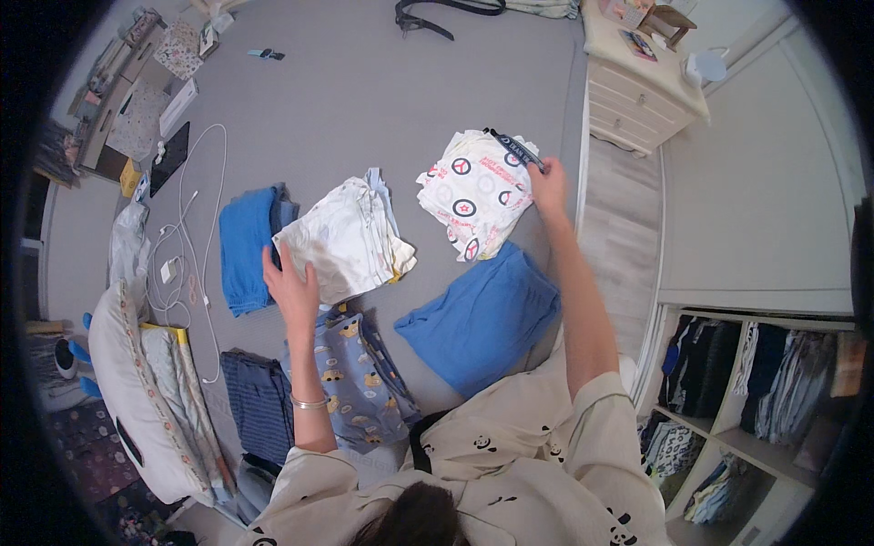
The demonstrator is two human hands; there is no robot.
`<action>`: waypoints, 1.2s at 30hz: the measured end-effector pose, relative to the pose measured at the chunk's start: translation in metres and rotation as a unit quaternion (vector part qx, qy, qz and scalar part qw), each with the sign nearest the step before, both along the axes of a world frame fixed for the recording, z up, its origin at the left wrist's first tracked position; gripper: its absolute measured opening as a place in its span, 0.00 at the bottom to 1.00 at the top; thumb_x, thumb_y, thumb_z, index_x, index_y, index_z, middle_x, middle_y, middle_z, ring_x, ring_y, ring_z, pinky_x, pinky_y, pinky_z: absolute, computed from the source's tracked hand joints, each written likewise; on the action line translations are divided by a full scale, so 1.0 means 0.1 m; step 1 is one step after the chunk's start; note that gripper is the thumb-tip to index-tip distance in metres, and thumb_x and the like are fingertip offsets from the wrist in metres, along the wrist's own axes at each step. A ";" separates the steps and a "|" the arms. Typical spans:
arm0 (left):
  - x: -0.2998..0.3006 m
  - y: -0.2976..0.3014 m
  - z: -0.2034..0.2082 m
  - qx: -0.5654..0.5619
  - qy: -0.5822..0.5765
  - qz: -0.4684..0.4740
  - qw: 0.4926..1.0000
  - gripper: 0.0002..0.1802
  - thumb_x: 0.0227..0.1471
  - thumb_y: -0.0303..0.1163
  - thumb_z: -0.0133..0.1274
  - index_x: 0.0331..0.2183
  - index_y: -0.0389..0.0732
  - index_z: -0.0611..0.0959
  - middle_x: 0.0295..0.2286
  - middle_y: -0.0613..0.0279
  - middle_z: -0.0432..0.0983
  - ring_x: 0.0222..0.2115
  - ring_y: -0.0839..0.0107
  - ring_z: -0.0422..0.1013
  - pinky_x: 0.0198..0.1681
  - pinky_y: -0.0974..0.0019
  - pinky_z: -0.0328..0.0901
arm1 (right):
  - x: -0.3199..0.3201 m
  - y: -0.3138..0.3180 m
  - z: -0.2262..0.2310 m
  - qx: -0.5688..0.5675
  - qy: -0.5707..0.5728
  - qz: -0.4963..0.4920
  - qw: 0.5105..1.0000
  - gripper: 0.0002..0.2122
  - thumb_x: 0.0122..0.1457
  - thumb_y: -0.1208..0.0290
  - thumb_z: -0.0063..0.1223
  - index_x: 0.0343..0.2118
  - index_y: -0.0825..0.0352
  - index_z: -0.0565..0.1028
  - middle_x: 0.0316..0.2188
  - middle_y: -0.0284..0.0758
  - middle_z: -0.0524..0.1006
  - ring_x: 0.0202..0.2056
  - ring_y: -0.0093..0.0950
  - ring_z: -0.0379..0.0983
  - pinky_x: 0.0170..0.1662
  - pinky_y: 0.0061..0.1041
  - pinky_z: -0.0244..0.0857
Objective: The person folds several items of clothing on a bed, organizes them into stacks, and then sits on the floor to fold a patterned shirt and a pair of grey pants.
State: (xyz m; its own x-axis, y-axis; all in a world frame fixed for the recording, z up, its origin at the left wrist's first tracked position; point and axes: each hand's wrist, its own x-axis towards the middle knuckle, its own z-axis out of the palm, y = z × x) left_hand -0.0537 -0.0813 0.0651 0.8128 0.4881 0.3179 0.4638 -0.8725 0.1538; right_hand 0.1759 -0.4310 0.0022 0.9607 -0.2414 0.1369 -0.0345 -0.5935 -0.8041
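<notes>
Dark hair (421, 517) lies nearest. The left hand (293, 289), fingers spread, touches the white clothes (341, 232); the right hand (550, 189) pinches a dark waistband (515, 147) on printed white clothes (473, 193), beside blue pants (487, 314).

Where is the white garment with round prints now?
The printed garment lies right of centre in the head view, between the white pile and the right hand, which touches its dark band.

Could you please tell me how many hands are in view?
2: the left hand at the left edge of the white clothes, and the right hand at the lower end of the dark band on the printed garment.
</notes>
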 end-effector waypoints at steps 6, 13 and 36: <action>0.35 -0.60 0.38 -0.701 -0.071 -0.153 0.693 0.28 0.51 0.36 0.46 0.52 0.41 0.59 0.43 0.48 0.64 0.43 0.64 0.63 0.47 0.64 0.58 | -0.89 0.97 0.77 0.191 -0.092 0.244 0.946 0.07 0.49 0.77 0.49 0.31 0.67 0.66 0.27 0.33 0.73 0.26 0.22 0.68 0.30 0.23 0.63; 0.60 -0.80 0.42 -0.655 -0.082 -0.113 0.743 0.34 0.46 0.21 0.47 0.54 0.45 0.55 0.39 0.54 0.67 0.38 0.73 0.65 0.43 0.69 0.61 | -1.38 1.19 0.77 0.199 -0.030 0.453 0.869 0.14 0.48 0.77 0.49 0.39 0.69 0.65 0.38 0.38 0.70 0.42 0.32 0.68 0.45 0.28 0.61; -0.11 0.54 -0.16 -0.541 0.016 -0.052 0.839 0.31 0.38 0.16 0.49 0.49 0.39 0.67 0.49 0.61 0.62 0.50 0.71 0.57 0.52 0.70 0.52 | 0.27 -0.25 -0.75 0.189 0.206 -0.034 0.960 0.24 0.39 0.63 0.61 0.37 0.73 0.68 0.30 0.40 0.73 0.30 0.29 0.69 0.34 0.28 0.61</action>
State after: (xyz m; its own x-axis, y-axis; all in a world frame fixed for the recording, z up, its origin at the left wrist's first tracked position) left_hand -0.0644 -0.0273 0.0489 0.8686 0.4032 -0.2879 0.4123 -0.2662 0.8713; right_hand 0.2028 -0.4561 -0.0733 0.8947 -0.2642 -0.3603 -0.4239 -0.2478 -0.8711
